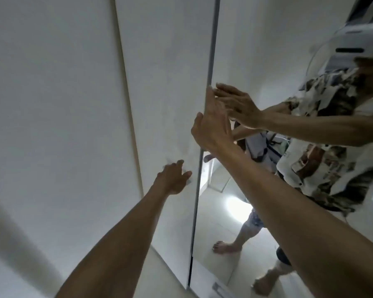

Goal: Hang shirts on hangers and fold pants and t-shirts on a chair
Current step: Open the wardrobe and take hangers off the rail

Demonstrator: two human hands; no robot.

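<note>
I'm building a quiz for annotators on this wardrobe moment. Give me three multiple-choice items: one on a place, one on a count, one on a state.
1. Where is the right hand?
A. on the mirrored door's edge
B. on the floor
C. in a pocket

2. How many bare feet show in the mirror?
A. none
B. two
C. four

3. What is the left hand doing?
A. gripping a hanger
B. clenched in a fist
C. spread empty against the white door panel

Answers: 1 A, its fingers lie along the door's edge; 2 B, two feet stand on the reflected floor; 3 C, it holds nothing.
</note>
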